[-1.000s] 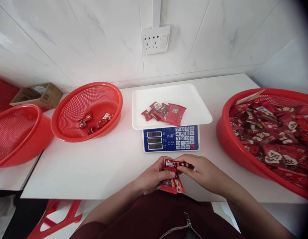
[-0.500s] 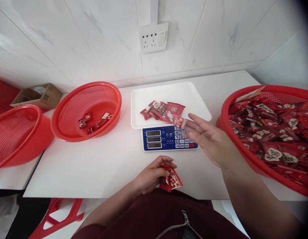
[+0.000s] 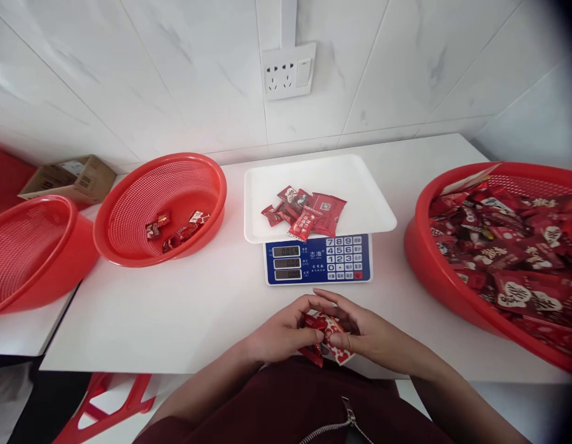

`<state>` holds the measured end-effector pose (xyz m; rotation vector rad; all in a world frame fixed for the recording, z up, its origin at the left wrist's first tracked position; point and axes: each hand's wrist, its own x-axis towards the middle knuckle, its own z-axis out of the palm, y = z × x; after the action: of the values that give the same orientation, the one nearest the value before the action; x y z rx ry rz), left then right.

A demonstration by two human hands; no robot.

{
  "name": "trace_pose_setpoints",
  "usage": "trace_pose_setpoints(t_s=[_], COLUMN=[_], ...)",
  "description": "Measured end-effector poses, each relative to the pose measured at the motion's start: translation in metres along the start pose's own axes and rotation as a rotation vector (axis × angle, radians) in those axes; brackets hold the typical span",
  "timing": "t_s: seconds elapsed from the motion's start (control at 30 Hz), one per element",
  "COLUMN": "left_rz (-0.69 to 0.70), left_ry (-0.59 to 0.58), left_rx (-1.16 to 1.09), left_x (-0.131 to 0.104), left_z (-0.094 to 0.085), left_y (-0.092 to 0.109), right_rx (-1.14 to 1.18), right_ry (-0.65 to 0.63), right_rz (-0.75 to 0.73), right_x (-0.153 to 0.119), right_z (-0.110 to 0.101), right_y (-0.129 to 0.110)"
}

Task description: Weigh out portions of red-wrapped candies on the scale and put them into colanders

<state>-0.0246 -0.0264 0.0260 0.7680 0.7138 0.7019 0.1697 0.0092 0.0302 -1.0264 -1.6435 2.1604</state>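
Note:
Close to the table's front edge, my left hand (image 3: 286, 327) is closed on a red snack packet (image 3: 313, 353). My right hand (image 3: 362, 333) meets it there, thumb and fingers pinching a red-and-white patterned packet (image 3: 342, 354). The fingers partly cover both packets. Beyond my hands stands a blue-fronted digital scale (image 3: 318, 275) with lit number displays and a keypad. On its white tray (image 3: 369, 209) lies a small pile of red packets (image 3: 330, 209), with one small packet (image 3: 303, 226) at the tray's front edge.
At right, a large red basket (image 3: 415, 259) is heaped with red packets. A red basket (image 3: 101, 237) at left holds several small packets. Farther left are another red basket (image 3: 40, 271) and a cardboard box (image 3: 85, 182). A socket (image 3: 288, 73) is on the wall.
A small packet that was in the air by my right hand now lies on the scale tray. My right hand has come back toward me and joined the left at the packets.

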Motion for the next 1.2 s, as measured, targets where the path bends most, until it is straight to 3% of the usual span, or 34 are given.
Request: trace_pose_setpoints(t_s=[0.1,0.23,0.47,0.67,0.83,0.97,1.07,1.2], left_rz=[0.014,0.086,-0.046,0.104,0.188,0.357,0.470,0.554], left_ry=[-0.012,0.076,0.198,0.287,0.128,-0.030,-0.108,-0.110], left_rx=[0.108,0.236,0.257,0.467,0.752,1.232,1.600,1.845], left_x=[0.002,0.004,-0.002,-0.009,-0.004,0.010,0.024,0.042], left_z=[0.000,0.000,0.005,0.009,0.019,0.016,0.006,-0.005], left_y=[-0.002,-0.004,0.008,0.014,0.018,0.019,0.027,0.054], right_rx=[0.016,0.014,0.018,0.225,0.604,0.702,0.698,0.768], right_ry=[0.016,0.037,0.128,0.145,0.009,-0.097,-0.100,-0.054], right_rz=[-0.025,-0.003,0.006,-0.109,-0.157,-0.171,-0.172,-0.133], right_x=[0.000,0.004,0.009,0.014,0.017,0.023,0.025,0.024], right_z=[0.002,0.003,0.005,0.003,0.017,0.023,0.018,0.011], right_y=[0.002,0.006,0.015,0.027,0.042,0.054,0.058,0.059])
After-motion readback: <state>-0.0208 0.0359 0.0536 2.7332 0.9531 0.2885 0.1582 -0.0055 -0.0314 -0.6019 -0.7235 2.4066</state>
